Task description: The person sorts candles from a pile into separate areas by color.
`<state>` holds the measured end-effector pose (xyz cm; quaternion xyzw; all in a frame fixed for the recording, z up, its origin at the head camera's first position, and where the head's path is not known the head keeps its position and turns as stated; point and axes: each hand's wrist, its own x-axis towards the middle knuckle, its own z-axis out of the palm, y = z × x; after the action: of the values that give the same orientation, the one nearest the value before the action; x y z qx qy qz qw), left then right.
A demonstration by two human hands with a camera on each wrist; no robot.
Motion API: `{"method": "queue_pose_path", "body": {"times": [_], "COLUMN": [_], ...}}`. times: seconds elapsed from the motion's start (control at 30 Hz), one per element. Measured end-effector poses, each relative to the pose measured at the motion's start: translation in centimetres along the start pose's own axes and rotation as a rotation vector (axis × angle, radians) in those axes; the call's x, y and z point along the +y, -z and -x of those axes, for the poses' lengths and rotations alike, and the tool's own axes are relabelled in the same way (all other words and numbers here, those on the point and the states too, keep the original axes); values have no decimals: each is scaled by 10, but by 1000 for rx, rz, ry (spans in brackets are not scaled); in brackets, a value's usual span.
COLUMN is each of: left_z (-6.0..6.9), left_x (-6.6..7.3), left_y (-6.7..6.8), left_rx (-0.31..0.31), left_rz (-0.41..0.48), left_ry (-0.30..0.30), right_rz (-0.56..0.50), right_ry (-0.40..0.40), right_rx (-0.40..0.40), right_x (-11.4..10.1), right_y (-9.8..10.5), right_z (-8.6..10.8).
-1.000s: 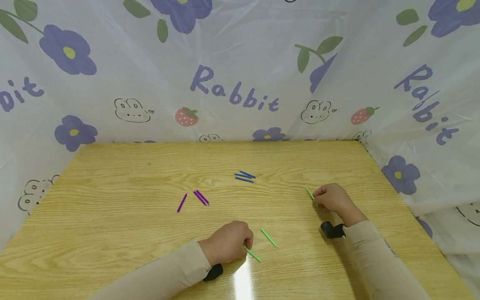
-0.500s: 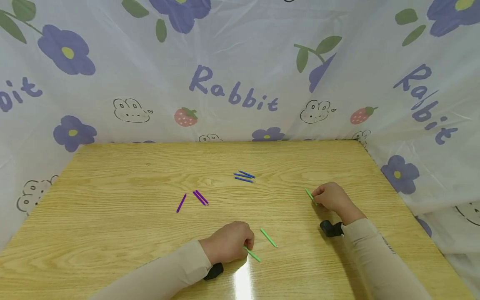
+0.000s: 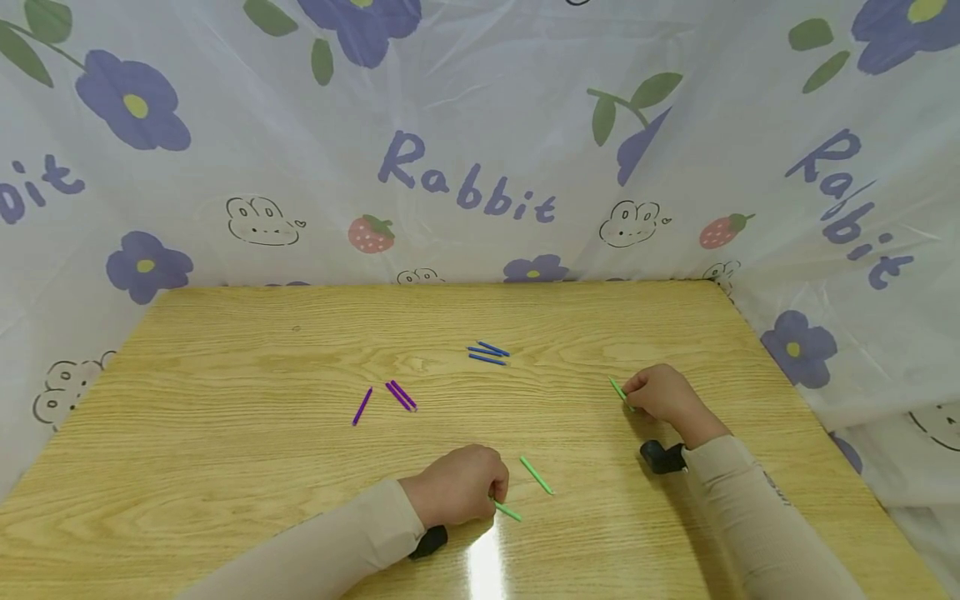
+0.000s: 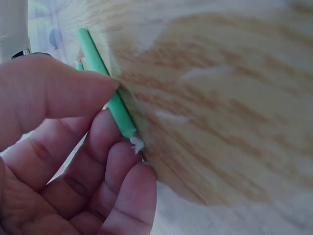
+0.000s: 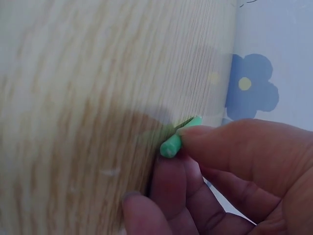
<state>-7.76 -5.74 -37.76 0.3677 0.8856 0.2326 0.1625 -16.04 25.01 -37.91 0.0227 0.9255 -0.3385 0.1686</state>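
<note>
My left hand (image 3: 463, 483) is low over the front middle of the table and pinches a thin green candle (image 4: 92, 49) between thumb and fingers. A white wick shows at that candle's near end in the left wrist view. Farther back on the right, my right hand (image 3: 662, 394) pinches another green candle (image 5: 171, 146), whose far end points up and left in the head view. Between the hands a third green candle (image 3: 537, 475) lies slantwise on the wood, just right of my left hand. Part of each held candle is hidden by the fingers.
Three blue candles (image 3: 487, 359) lie close together at the back middle of the wooden table (image 3: 225, 350). Left of centre are purple candles (image 3: 362, 407), one apart from a pair. A patterned sheet (image 3: 480, 100) hangs behind the table and along its sides.
The green candle in my left hand has turned slightly and lies at a flatter angle in the head view. Both hands stay nearly in place, and the loose candles have not moved.
</note>
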Motion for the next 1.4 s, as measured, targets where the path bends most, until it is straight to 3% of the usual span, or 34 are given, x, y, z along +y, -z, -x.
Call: {"method": "queue_pose_path", "body": {"times": [0.33,0.8,1.4], "left_z": [1,1,1], "left_x": [0,-1,-8], "left_y": [-2,-1,2], "left_rx": [-15,-16,-28], "left_rz": [15,46,136], "left_ry": [27,20,12], "right_rz": [34,38,43], "right_ry": [-1,9,113], "right_rx": [-4,2,106], "right_x": [-1,-3,-31], "right_y": [1,1,-6], "right_z": [-1,2,28]}}
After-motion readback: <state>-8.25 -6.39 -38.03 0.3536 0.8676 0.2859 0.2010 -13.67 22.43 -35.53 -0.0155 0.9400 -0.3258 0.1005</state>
